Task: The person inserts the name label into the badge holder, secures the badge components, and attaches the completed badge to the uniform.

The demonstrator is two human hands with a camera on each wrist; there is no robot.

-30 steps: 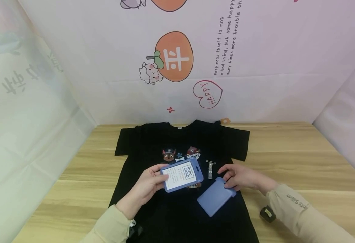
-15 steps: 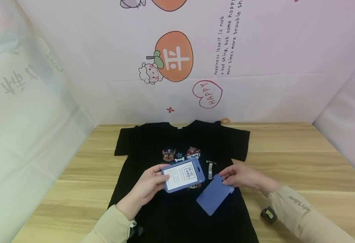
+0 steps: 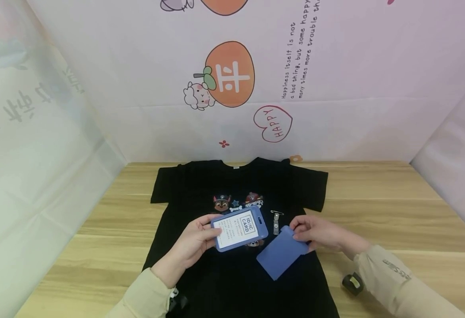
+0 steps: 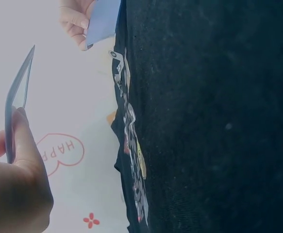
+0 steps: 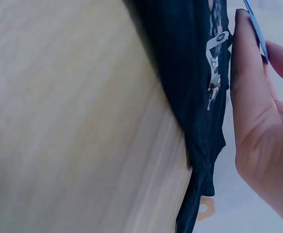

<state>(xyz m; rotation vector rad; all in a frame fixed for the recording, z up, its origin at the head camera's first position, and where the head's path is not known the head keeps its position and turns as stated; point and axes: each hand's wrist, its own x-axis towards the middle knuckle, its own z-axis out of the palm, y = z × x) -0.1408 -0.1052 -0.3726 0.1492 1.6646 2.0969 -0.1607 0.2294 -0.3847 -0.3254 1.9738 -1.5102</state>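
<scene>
Comparing this moment with the second before, we saw little change on the left: our left hand (image 3: 192, 243) kept its fingers curled round the short edge of the card holder (image 3: 239, 229), lifted just above the black T-shirt (image 3: 200, 185), printed face up. The change was on the right. Our right hand (image 3: 319, 234) had drawn in toward 9 o'clock and now pinched the upper corner of the blue cover (image 3: 281, 252), which had slid slightly toward the holder and lay tilted at its 4 o'clock. The metal clip (image 3: 275, 222) rested untouched between them, at the cover's 12 o'clock. We judged the two blue pieces were being brought together above the worktop (image 3: 375, 203).
</scene>
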